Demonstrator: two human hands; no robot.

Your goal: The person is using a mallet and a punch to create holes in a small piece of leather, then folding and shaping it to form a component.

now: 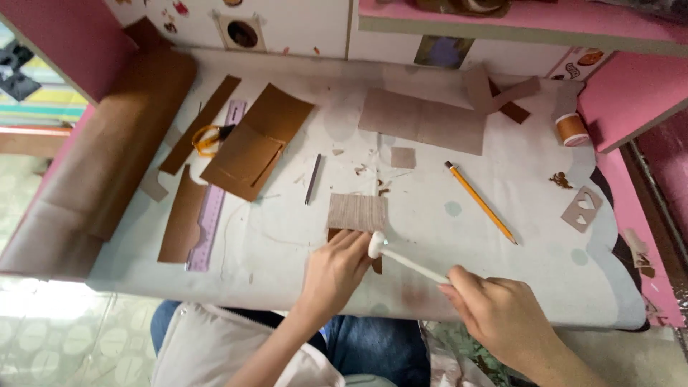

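Your left hand [333, 272] lies flat, fingers spread and pressing down on the lower edge of a small grey-brown card rectangle [357, 212] near the front of the counter [287, 244]. Under that edge a darker brown strip [377, 265] pokes out, so two layers seem to be stacked here. Your right hand [502, 312] is closed around the handle of a white stick tool [408, 262], whose rounded white head [377, 245] sits just beside your left fingertips, touching or nearly touching the card's lower corner.

Judging by what lies about, the cutting looks largely done: several brown strips and a folded brown sheet [251, 147] rest at the left with yellow-handled scissors [208, 140] and a lilac ruler [215, 208], and a larger grey-brown panel [423, 120] sits at the back. A scrap with heart-shaped holes [582, 208] lies at the right, near a pencil [480, 202] and a spool of orange-brown thread [571, 129]. Small trimmings dot the middle.

The joining or pressing of the small piece seems to be in hand, at one corner only. The big panel and the loose strips lie apart and unjoined, so most of the assembling appears left. Whether the white head carries glue, you cannot tell from here.
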